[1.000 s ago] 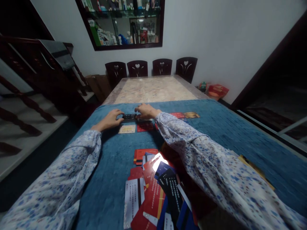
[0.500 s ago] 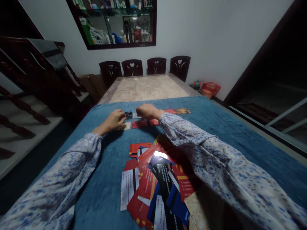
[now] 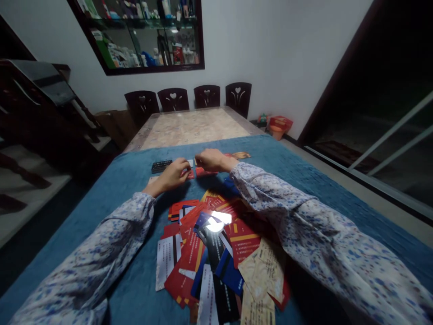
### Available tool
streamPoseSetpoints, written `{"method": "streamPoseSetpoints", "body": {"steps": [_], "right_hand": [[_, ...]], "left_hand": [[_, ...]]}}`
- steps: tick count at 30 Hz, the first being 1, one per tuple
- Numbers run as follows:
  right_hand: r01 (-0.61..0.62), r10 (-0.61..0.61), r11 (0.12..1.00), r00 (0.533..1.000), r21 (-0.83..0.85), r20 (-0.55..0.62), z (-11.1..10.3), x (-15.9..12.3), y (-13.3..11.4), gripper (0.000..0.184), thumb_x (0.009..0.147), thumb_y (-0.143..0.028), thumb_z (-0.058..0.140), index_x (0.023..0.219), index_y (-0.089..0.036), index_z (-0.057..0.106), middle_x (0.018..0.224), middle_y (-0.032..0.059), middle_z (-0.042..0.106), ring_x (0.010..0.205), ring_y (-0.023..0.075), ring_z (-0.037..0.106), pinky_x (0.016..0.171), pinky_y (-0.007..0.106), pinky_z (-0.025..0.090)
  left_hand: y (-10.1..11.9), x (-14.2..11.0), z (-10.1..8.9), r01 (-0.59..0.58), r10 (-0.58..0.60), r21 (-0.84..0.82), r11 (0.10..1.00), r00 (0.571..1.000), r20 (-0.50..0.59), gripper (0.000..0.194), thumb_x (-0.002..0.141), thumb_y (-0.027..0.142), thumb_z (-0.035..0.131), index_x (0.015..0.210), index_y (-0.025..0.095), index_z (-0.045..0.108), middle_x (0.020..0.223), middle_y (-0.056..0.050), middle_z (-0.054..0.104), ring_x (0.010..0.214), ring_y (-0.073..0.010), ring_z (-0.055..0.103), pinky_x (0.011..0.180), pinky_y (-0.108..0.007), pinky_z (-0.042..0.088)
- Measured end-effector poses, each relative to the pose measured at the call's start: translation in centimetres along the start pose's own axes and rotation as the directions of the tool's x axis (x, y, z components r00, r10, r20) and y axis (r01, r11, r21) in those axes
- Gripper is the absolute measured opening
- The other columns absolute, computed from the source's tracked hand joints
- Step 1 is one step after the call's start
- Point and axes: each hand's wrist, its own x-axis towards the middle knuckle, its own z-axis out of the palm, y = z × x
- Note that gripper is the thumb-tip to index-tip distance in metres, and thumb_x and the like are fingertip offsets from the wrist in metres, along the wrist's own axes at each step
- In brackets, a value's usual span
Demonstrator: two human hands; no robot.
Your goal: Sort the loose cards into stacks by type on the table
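Observation:
Cards are laid in rows on the blue cloth (image 3: 135, 180). My left hand (image 3: 172, 175) has its fingers bent together over a red card (image 3: 190, 174); what lies between the fingertips is hidden. Close on its right, my right hand (image 3: 211, 160) is closed, with a yellowish card edge showing at its fingertips. Below that hand lies another red card (image 3: 204, 173). A black card (image 3: 161, 166) rests left of my left hand. Nearer me spreads a heap of overlapping cards, with a white card (image 3: 167, 255), a blue card (image 3: 230, 273) and a beige card (image 3: 259, 271) among them.
Glare (image 3: 218, 221) covers part of the heap. Beyond the cloth runs the bare stone-patterned tabletop (image 3: 189, 126), with dark chairs (image 3: 207, 97) at its far end. A red bag (image 3: 280, 123) stands on the floor to the right. A wooden railing (image 3: 23, 171) is at the left.
My left hand has moved right, off the black card's edge and over a red card, closer to my right hand. The view has turned right, and more beige cards show in the heap.

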Motion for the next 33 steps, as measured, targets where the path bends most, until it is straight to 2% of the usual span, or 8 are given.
{"method": "streamPoseSetpoints", "body": {"steps": [5, 13, 21, 25, 33], "right_hand": [[-0.022, 0.022, 1.000, 1.000, -0.012, 0.012, -0.5, -2.6, 1.3, 0.033, 0.102, -0.026, 0.048, 0.124, -0.021, 0.072, 0.123, 0.0142, 0.076, 0.109, 0.0269, 0.071, 0.075, 0.029, 0.045], [-0.079, 0.079, 0.997, 0.997, -0.008, -0.005, -0.1, -6.2, 3.6, 0.030, 0.102, -0.029, 0.051, 0.122, -0.021, 0.072, 0.115, 0.0126, 0.078, 0.101, 0.0247, 0.072, 0.073, 0.028, 0.041], [-0.074, 0.073, 0.997, 0.997, -0.018, -0.025, 0.5, -10.1, 5.4, 0.027, 0.103, -0.029, 0.053, 0.119, -0.019, 0.071, 0.116, 0.0136, 0.076, 0.102, 0.0254, 0.069, 0.073, 0.029, 0.038], [-0.136, 0.136, 0.991, 0.991, 0.010, -0.008, 0.7, -12.1, 6.2, 0.025, 0.102, -0.026, 0.054, 0.119, -0.019, 0.071, 0.116, 0.0126, 0.076, 0.100, 0.0237, 0.068, 0.073, 0.028, 0.038], [-0.258, 0.258, 0.966, 0.966, -0.007, 0.026, 0.9, -16.1, 7.5, 0.025, 0.101, -0.028, 0.054, 0.118, -0.022, 0.072, 0.111, 0.0101, 0.078, 0.099, 0.0238, 0.069, 0.069, 0.029, 0.036]], "left_hand": [[2.3, 1.7, 0.8, -0.072, 0.071, -0.029, 0.997, 0.997, -0.028, 0.014, 0.089, 0.017, 0.051, 0.085, 0.018, 0.065, 0.096, -0.008, 0.064, 0.092, -0.0217, 0.060, 0.086, -0.034, 0.051], [5.2, 4.1, 2.7, -0.175, 0.173, -0.047, 0.983, 0.984, -0.037, 0.017, 0.087, 0.010, 0.050, 0.085, 0.018, 0.064, 0.098, -0.009, 0.063, 0.094, -0.0214, 0.060, 0.085, -0.034, 0.051], [7.9, 5.8, 4.1, -0.291, 0.289, -0.094, 0.952, 0.957, -0.037, 0.015, 0.088, 0.012, 0.050, 0.088, 0.017, 0.064, 0.102, -0.010, 0.064, 0.097, -0.0229, 0.060, 0.088, -0.036, 0.052], [9.2, 6.6, 5.1, -0.322, 0.319, -0.111, 0.940, 0.947, -0.041, 0.015, 0.089, 0.012, 0.050, 0.086, 0.018, 0.064, 0.096, -0.009, 0.063, 0.093, -0.0216, 0.059, 0.084, -0.034, 0.051], [12.3, 8.1, 6.4, -0.325, 0.327, -0.149, 0.934, 0.945, -0.011, 0.019, 0.087, 0.010, 0.052, 0.094, 0.017, 0.068, 0.103, -0.010, 0.063, 0.097, -0.0227, 0.060, 0.085, -0.035, 0.053]]}}
